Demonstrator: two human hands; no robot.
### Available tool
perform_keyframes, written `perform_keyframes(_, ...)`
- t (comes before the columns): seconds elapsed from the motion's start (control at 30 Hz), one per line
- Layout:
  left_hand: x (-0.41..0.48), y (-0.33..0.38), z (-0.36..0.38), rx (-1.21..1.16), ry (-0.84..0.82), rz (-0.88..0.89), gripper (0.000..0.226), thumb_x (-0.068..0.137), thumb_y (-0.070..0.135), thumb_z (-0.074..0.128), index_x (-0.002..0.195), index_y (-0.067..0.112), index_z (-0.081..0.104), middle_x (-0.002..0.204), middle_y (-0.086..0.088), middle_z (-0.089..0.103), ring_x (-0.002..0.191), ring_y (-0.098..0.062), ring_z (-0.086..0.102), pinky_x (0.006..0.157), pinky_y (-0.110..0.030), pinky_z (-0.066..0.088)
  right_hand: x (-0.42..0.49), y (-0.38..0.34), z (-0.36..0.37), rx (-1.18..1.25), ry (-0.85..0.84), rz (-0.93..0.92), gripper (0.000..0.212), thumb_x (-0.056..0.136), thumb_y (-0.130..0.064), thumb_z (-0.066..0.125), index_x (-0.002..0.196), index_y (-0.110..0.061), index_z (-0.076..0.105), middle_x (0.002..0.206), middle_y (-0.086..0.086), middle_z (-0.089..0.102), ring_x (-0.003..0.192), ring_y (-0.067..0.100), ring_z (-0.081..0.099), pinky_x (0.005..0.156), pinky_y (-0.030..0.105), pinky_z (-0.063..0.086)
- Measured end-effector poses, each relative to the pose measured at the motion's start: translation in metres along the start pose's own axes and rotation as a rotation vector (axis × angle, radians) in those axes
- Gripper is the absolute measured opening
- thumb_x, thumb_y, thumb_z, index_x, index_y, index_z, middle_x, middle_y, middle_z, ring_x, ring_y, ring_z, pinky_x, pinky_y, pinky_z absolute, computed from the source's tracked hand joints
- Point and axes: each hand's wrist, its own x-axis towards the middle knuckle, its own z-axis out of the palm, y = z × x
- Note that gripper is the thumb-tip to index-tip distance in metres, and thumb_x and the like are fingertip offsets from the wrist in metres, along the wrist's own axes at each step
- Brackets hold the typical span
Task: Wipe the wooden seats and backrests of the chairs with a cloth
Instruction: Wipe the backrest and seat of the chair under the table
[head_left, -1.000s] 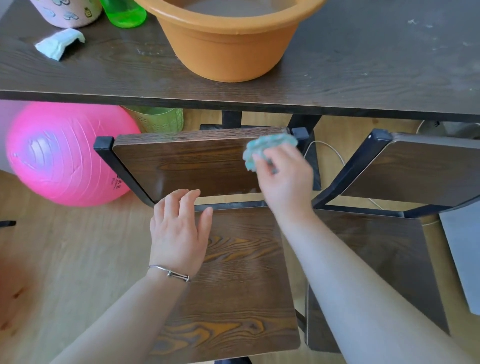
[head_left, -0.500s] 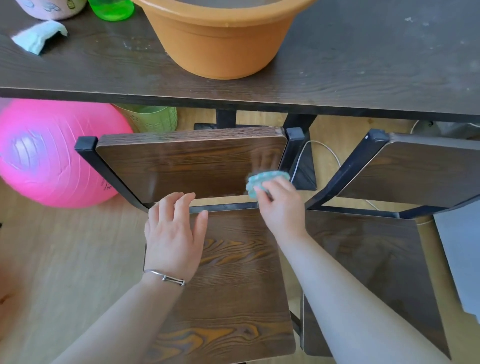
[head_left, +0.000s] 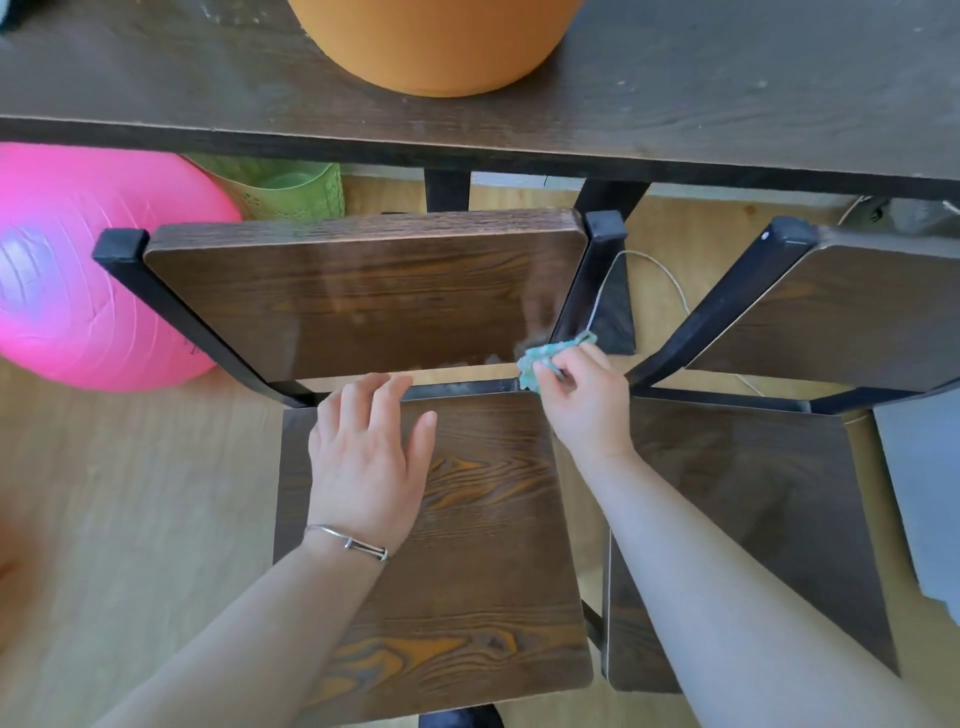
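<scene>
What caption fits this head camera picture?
Right hand wipes the chair backrest corner with a cloth; left hand steadies the seat.

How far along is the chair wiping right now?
In hand: the right hand presses a teal cloth at the lower right corner of the near chair's backrest, which shows smears. The left hand rests flat on its seat. The second chair alongside looks untouched.
</scene>
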Motion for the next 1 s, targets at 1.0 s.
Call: perform_keyframes(1.0, -0.019, -0.071, 0.003, -0.001, -0.117, 0.000, 0.048, 0.096, 0.050, 0.034, 0.129, 0.021, 0.052, 0.131, -0.004, 0.049, 0.117, -0.031, 0.041, 0.098, -0.048, 0.039, -0.040, -0.056, 0.010, 0.323, 0.172, 0.426, 0.014, 0.093, -0.030, 0.061, 0.090, -0.016, 0.061, 0.089, -0.013, 0.060, 0.081, -0.005, 0.058, 0.071, 0.011, 0.045)
